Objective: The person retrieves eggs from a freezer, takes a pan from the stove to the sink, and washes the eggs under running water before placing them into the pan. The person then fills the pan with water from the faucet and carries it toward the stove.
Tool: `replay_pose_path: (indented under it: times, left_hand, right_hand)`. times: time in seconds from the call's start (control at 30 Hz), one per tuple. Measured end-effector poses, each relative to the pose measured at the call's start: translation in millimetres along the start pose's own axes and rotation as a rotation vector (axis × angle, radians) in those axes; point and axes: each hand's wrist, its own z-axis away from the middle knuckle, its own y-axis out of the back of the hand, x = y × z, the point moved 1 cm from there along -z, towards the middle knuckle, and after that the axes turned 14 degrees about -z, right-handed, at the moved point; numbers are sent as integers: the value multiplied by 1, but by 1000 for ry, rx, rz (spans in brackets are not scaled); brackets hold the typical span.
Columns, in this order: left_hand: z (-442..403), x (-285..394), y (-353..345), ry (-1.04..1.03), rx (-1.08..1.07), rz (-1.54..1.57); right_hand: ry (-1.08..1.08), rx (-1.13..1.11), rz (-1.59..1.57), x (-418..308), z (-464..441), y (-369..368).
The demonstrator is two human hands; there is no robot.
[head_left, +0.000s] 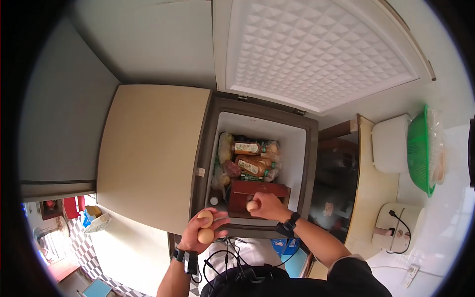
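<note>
My left hand [192, 231], palm up at the freezer's front edge, cradles two brown eggs, an upper egg [205, 218] and a lower egg [205, 236]. Its fingers are partly spread around them. My right hand [269, 205] reaches into the open chest freezer [213, 128] with its fingers closed on an egg [253, 206]. That egg is above a dark red box [237, 198] at the near side of the compartment. The hand hides part of the box, and I cannot tell what is inside it.
Bottles with brown contents [251, 166] and bagged food [225, 146] lie behind the box. The raised freezer lid [316, 54] stands at the back. A closed beige lid [148, 153] adjoins on the left. At right are a green basket [418, 151] and a white appliance [391, 225].
</note>
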Motion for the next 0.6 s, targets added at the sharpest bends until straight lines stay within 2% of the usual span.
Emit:
replay_pose_path:
  times: [0.03, 0.1, 0.2, 0.27, 0.43, 0.5, 0.57, 0.6]
  left_hand:
    - [0, 2, -5, 0, -9, 1]
    - [-4, 6, -21, 45, -105, 81]
    - [-6, 2, -18, 49, -198, 90]
    - [-6, 0, -14, 39, -253, 124]
    - [-2, -3, -8, 65, -200, 63]
    - [-5, -12, -1, 75, -174, 102]
    - [-5, -16, 1, 60, -216, 163]
    - [-3, -16, -1, 46, -155, 191]
  right_hand:
    - [-1, 6, 6, -29, 10, 2]
    - [212, 98, -287, -82, 29, 4]
    - [322, 206, -212, -132, 48, 1]
    - [388, 238, -167, -138, 51, -7]
    - [535, 221, 57, -142, 57, -30]
    - [479, 177, 65, -138, 59, -30]
    - [535, 89, -43, -129, 57, -23]
    - [499, 84, -93, -132, 55, -10]
